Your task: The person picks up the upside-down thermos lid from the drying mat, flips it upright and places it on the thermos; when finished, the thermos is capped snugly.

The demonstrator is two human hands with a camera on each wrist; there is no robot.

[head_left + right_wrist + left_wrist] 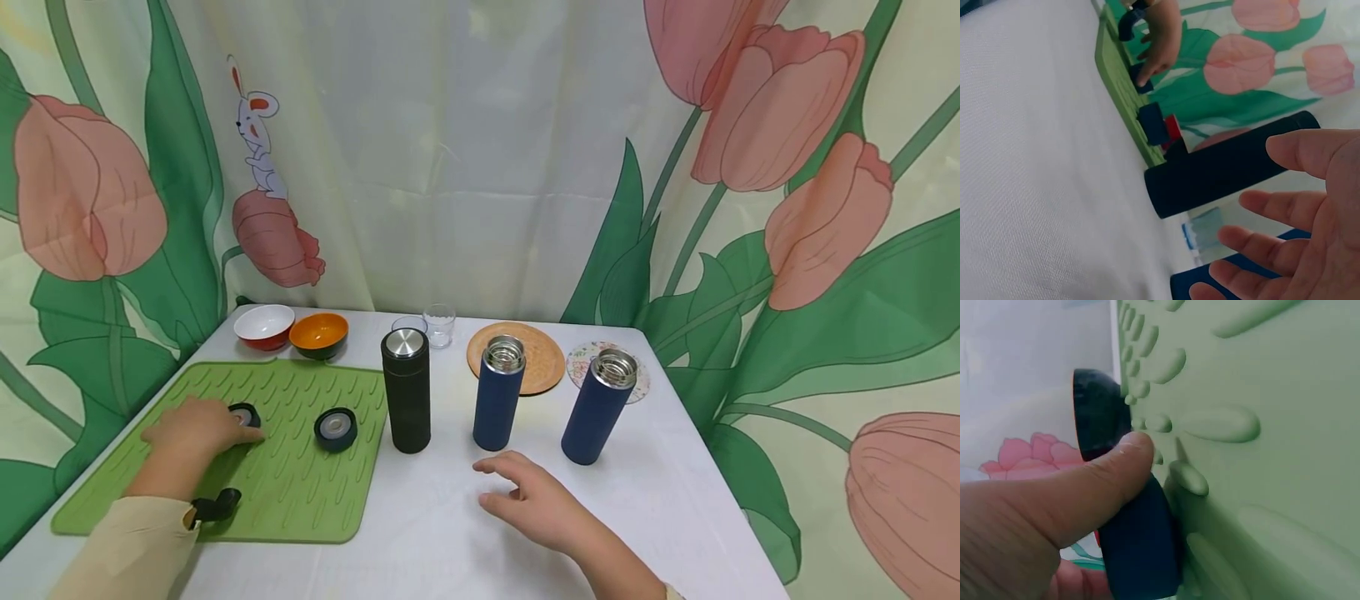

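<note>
My left hand [193, 427] grips a dark blue bottle lid [1141, 550] at the left of the green drying mat [285, 500], its thumb lying across the lid's side. Another dark lid [335, 429] lies on the mat to the right, its pale inside facing up. My right hand [536, 504] hovers over the white table with spread, slightly bent fingers and nothing in them. In front of it stand two navy bottles without lids, the middle bottle [497, 408] and the right bottle [596, 412], showing steel mouths. A black bottle [407, 400] with a silver-topped lid stands beside the mat.
Behind the mat are a white-and-red bowl [265, 323] and an orange bowl [321, 332]. Clear glasses [440, 327] stand behind the black bottle. A round wooden board [546, 358] and a floral plate [642, 383] lie behind the navy bottles, before a tulip-print curtain [465, 167].
</note>
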